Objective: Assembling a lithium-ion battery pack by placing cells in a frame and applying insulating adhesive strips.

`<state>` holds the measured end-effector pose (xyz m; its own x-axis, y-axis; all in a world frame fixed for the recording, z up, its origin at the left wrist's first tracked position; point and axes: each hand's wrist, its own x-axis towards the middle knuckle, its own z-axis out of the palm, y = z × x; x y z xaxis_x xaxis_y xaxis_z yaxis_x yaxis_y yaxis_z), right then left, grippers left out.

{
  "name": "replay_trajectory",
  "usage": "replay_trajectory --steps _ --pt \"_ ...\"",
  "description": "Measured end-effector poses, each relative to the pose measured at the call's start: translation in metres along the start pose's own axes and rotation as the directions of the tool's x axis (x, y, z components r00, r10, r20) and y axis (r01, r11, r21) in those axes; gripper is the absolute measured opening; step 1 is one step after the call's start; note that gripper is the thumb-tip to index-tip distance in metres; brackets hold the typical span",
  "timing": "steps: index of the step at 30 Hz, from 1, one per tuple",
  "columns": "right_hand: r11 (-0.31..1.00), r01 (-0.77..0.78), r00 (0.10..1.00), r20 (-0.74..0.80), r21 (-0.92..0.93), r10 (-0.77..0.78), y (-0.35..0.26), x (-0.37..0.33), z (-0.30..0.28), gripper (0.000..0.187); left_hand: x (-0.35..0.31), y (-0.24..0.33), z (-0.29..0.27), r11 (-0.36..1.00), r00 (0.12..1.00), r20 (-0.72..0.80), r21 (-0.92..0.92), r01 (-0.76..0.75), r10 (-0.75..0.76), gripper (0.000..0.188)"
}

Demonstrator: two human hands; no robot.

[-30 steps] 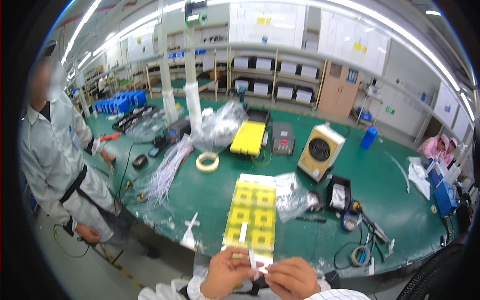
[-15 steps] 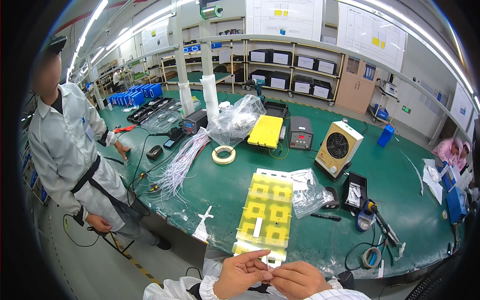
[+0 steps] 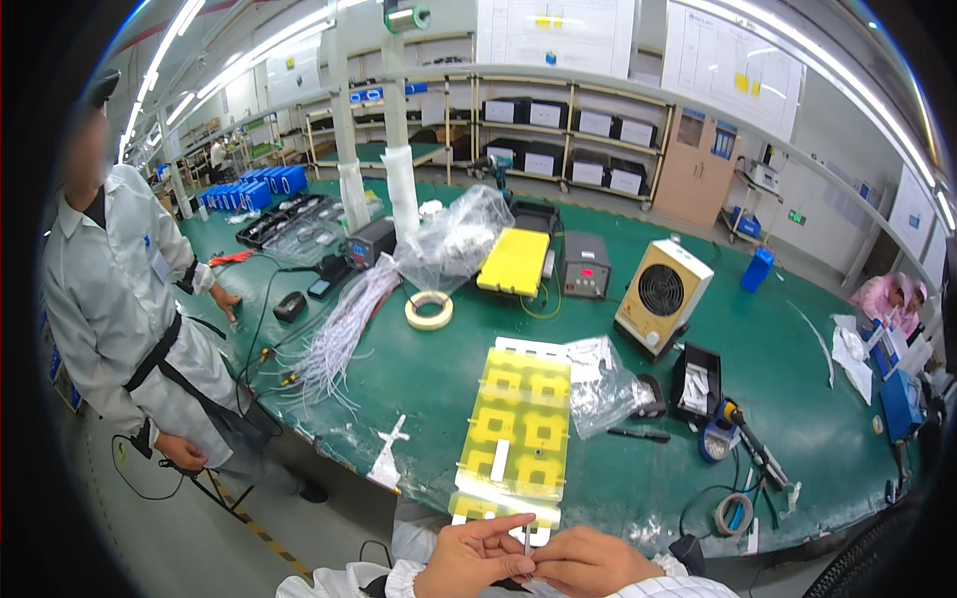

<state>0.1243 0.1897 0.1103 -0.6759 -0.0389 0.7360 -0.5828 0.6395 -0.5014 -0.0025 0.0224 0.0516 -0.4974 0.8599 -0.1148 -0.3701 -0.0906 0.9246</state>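
Observation:
At the table's near edge my left hand (image 3: 467,560) and my right hand (image 3: 590,561) meet, fingertips close together. Between them stands a thin, pale narrow strip (image 3: 527,539), too small to make out its kind. The left index finger stretches over its top while the thumb presses toward it; the right fingers are pinched at its lower end. Just beyond the hands lies a yellow panel (image 3: 509,431) with square ring shapes and a clear sheet over it. A white strip (image 3: 499,459) rests on that panel.
Right of the panel lie a clear bag of white pieces (image 3: 604,392), a black marker (image 3: 639,435), a black bin (image 3: 697,383) and a soldering iron (image 3: 755,445). A fan unit (image 3: 658,297), tape roll (image 3: 429,310) and white wires (image 3: 344,344) are farther off. A person (image 3: 130,299) stands at left.
The view has shifted slightly, so the bench and panel sit a little farther left. Both hands stay together at the thin strip, with hardly any change in their hold.

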Motion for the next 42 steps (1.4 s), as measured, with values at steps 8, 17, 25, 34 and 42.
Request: replay_trajectory --steps 8,17,25,34,42 --pt "0.961 -0.22 0.934 0.32 0.166 0.158 0.017 0.003 -0.019 0.02 0.0 0.021 0.003 0.995 0.982 0.185 -0.079 0.064 -0.048 0.06" --pt "0.916 -0.258 0.912 0.391 0.308 0.125 0.024 -0.012 -0.013 0.014 0.011 0.007 -0.036 0.964 0.907 0.329 0.061 0.259 -0.264 0.073" --pt "0.643 -0.744 0.501 -0.486 0.182 0.716 0.134 -0.05 -0.071 0.025 0.026 0.01 -0.043 0.987 0.834 0.53 0.125 0.098 -0.15 0.077" --pt "-0.125 -0.868 0.357 -0.781 -0.48 0.512 0.311 -0.114 -0.129 0.033 0.001 -0.016 -0.041 0.985 0.974 0.172 -0.118 -0.127 0.147 0.069" --pt "-0.003 -0.888 0.451 -0.872 -0.46 0.192 0.309 -0.044 -0.158 0.032 0.008 0.003 -0.051 0.981 0.98 0.04 -0.003 -0.195 0.195 0.066"
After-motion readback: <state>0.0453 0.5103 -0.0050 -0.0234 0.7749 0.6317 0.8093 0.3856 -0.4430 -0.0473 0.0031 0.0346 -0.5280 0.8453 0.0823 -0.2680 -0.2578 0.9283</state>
